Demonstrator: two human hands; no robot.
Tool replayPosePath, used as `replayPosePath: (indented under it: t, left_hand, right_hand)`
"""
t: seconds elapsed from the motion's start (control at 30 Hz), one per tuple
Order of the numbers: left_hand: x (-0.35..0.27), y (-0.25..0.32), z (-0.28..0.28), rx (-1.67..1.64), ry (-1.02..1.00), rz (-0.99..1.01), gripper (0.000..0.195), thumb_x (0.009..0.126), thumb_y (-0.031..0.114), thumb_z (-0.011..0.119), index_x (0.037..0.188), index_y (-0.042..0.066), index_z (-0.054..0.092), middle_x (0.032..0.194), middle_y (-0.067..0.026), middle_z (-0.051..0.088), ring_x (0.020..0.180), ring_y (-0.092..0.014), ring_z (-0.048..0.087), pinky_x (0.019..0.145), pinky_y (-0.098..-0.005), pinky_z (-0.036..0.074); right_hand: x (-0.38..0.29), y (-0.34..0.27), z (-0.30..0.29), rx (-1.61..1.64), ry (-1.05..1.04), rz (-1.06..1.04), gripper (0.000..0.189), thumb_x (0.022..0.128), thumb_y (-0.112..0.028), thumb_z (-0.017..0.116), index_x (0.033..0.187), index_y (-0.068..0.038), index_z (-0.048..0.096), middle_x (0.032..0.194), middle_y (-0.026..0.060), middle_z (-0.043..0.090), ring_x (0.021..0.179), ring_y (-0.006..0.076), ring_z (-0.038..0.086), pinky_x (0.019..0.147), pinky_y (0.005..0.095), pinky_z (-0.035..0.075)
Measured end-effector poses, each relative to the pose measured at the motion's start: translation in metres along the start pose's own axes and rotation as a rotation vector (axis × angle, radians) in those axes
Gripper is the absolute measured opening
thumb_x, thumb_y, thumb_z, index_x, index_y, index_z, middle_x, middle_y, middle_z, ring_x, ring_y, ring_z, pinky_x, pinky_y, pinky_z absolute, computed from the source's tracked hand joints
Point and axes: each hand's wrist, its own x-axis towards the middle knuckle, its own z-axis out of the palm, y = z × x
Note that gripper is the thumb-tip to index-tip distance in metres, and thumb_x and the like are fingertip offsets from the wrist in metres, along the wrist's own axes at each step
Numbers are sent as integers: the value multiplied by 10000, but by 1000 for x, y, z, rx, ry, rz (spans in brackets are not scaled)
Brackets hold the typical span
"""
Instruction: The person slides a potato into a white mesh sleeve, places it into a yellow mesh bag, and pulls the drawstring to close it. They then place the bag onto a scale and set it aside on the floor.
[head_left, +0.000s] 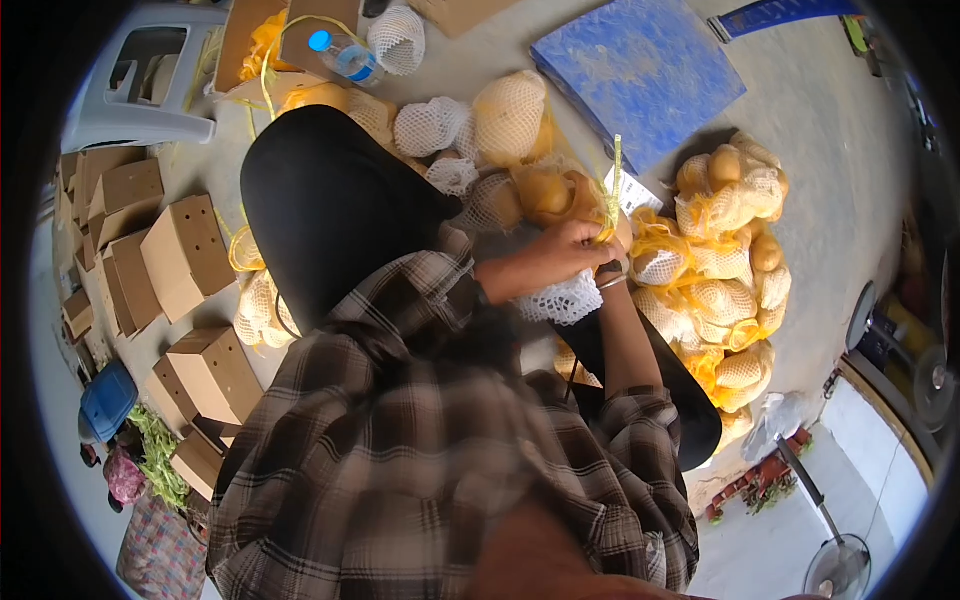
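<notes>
My left hand (574, 251) pinches the gathered neck of a yellow mesh bag (546, 193) in front of me. A yellow plastic strap (616, 180) stands up from that grip. My right hand (618, 251) meets it there, mostly hidden by the left one; its fingers seem to close on the same neck. A bracelet (613, 282) circles the right wrist. Round tan fruit shows through the mesh. Below my left wrist lies a white foam net sleeve (562, 298). A printed paper label (634, 195) bearing writing lies just beyond my hands.
Filled mesh bags of foam-wrapped fruit (720, 285) pile up at the right. More netted fruit (510, 118) lies ahead, near a blue slab (637, 75) and a water bottle (346, 58). Cardboard boxes (187, 247) and a grey plastic stool (146, 75) stand at left.
</notes>
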Motion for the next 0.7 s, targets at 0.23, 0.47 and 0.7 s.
replayPosePath:
  t: [0.23, 0.47, 0.7]
  left_hand:
    - [-12, 9, 10, -42, -40, -48, 270, 890, 225, 615, 983, -26, 648, 820, 5, 622, 677, -26, 478, 577, -213, 393]
    - [-10, 3, 0, 52, -70, -60, 308, 904, 232, 585, 1074, -18, 640, 991, -53, 657, 878, -84, 580, 747, -222, 457]
    - [2, -12, -12, -90, 151, -42, 253, 876, 233, 627, 931, -13, 644, 700, 18, 578, 582, -43, 475, 504, -224, 372]
  right_hand:
    - [-9, -5, 9, -51, -1, -4, 516, 848, -128, 594, 1332, -68, 426, 1218, 105, 533, 1115, 167, 525, 955, 297, 429]
    - [-14, -20, -10, -93, -39, -16, 524, 843, -130, 600, 1333, -68, 425, 1218, 106, 534, 1115, 169, 526, 954, 299, 429]
    - [5, 3, 22, -103, -88, -16, 532, 839, -132, 605, 1335, -68, 424, 1218, 106, 535, 1114, 171, 526, 953, 301, 430]
